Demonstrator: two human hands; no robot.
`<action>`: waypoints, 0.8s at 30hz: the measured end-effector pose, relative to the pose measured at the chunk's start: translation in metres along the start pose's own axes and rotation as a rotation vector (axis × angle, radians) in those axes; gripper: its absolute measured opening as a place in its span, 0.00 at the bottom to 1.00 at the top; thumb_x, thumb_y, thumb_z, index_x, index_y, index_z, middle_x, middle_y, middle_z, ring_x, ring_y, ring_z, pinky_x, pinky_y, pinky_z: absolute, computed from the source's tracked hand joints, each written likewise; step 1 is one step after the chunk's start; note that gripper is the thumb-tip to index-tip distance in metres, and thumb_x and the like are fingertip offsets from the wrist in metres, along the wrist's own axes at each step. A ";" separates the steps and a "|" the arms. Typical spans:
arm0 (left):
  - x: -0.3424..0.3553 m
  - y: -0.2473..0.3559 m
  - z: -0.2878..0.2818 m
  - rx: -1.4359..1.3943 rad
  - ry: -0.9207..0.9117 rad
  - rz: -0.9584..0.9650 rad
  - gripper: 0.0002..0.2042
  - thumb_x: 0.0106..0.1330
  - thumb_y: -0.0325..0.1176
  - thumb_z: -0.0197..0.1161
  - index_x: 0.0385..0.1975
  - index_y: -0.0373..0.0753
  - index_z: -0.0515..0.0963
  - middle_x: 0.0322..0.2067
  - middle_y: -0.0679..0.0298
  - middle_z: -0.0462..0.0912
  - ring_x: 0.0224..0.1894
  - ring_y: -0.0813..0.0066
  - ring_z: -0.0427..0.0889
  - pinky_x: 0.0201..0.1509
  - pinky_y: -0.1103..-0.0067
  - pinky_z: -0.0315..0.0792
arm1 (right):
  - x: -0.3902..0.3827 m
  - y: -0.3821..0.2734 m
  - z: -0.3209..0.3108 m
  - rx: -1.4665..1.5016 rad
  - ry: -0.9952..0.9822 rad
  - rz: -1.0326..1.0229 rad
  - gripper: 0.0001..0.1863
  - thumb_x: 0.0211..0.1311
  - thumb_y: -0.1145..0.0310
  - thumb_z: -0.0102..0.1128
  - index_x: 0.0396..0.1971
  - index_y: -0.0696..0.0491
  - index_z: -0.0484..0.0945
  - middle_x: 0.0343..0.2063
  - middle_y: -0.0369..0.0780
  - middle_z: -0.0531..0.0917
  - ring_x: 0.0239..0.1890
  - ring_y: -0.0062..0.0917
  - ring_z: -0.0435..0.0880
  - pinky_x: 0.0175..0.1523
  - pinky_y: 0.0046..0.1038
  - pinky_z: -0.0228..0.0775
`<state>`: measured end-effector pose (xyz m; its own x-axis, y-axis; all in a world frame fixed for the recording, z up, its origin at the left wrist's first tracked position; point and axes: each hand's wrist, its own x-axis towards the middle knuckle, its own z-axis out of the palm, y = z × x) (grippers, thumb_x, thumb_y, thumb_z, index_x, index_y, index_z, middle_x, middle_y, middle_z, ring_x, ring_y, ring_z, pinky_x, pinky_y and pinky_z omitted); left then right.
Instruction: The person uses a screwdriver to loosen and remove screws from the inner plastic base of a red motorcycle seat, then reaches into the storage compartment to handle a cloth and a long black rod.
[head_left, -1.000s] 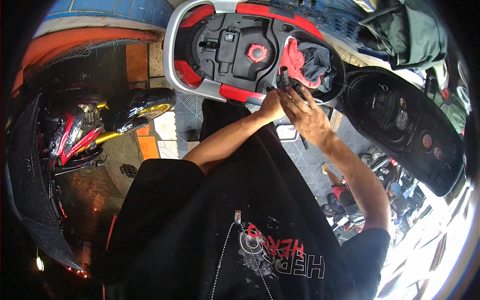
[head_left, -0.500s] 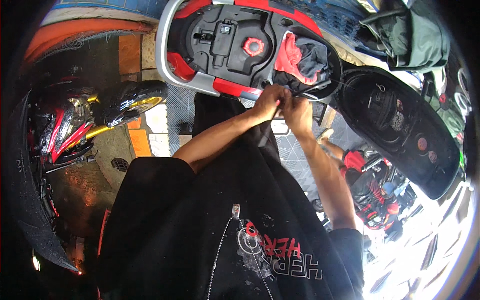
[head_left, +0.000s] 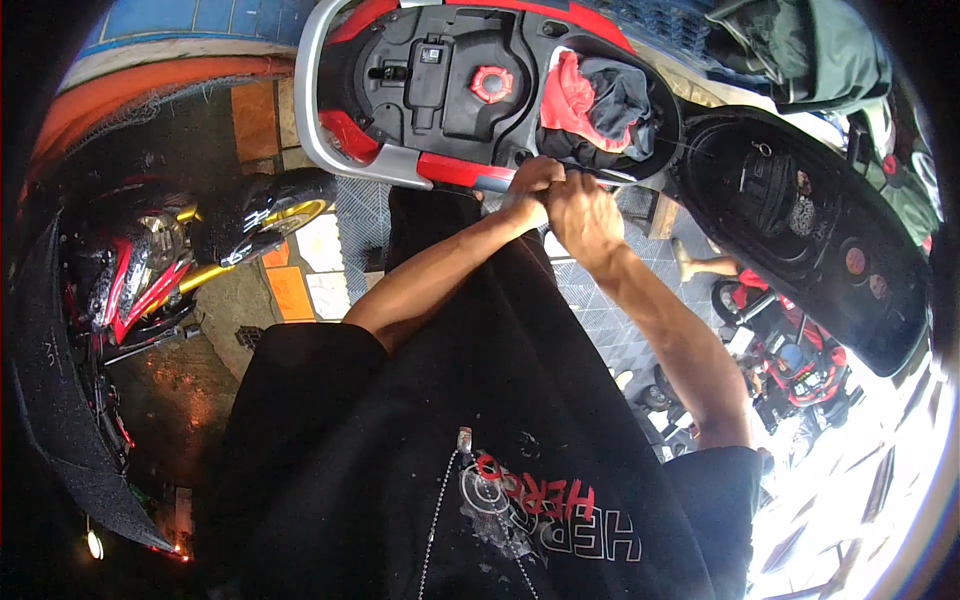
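My left hand point(head_left: 530, 192) and my right hand point(head_left: 586, 214) meet just below the near side of a red, grey and silver scooter body point(head_left: 462, 172). Both are closed, fingers curled and thumbs together; whatever lies between them is hidden. The right hand's back faces up and covers its fingertips. Right above them is the scooter's under-seat bin, with a bunched red and black cloth point(head_left: 568, 103) inside. A red fuel cap point(head_left: 492, 85) sits left of the bin. To the right, the black scooter seat point(head_left: 830, 250) is swung open, its underside showing.
At far left stands a red and black motorcycle point(head_left: 130, 270) with a gold-rimmed wheel. A dark green cloth or bag point(head_left: 820, 60) hangs at upper right. On the grey tiled floor point(head_left: 600, 300), another person's bare foot point(head_left: 690, 262) and a red and black machine point(head_left: 800, 365) appear at right.
My right hand has turned over and moved left against my left hand. The dark slender thing with a pale end seen above it before is out of sight. The view has shifted slightly.
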<state>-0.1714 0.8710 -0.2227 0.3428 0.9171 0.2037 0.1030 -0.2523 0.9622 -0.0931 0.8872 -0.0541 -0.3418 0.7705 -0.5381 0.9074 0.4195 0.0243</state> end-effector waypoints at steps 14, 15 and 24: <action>0.006 0.007 0.002 -0.121 0.088 -0.289 0.09 0.57 0.36 0.55 0.25 0.41 0.81 0.21 0.57 0.76 0.30 0.54 0.76 0.34 0.65 0.66 | -0.012 0.000 -0.030 -0.105 0.322 -0.158 0.16 0.52 0.73 0.58 0.42 0.61 0.78 0.42 0.45 0.80 0.39 0.37 0.82 0.36 0.33 0.78; 0.007 0.005 0.006 -0.299 0.120 -0.310 0.08 0.57 0.35 0.55 0.25 0.40 0.80 0.21 0.56 0.76 0.30 0.54 0.76 0.34 0.65 0.66 | -0.009 0.003 -0.022 -0.121 0.284 -0.211 0.16 0.51 0.73 0.58 0.42 0.61 0.77 0.42 0.45 0.79 0.40 0.37 0.81 0.36 0.32 0.78; 0.012 0.018 0.001 -0.069 0.180 -0.086 0.12 0.55 0.32 0.62 0.14 0.39 0.69 0.16 0.58 0.71 0.25 0.59 0.75 0.30 0.67 0.66 | 0.013 0.002 0.001 0.631 0.059 0.464 0.16 0.63 0.64 0.55 0.24 0.63 0.79 0.14 0.48 0.80 0.21 0.35 0.83 0.30 0.35 0.76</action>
<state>-0.1647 0.8773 -0.2029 0.1629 0.9762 0.1434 0.0580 -0.1545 0.9863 -0.0955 0.8975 -0.0615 0.1094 0.8320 -0.5438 0.9220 -0.2893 -0.2572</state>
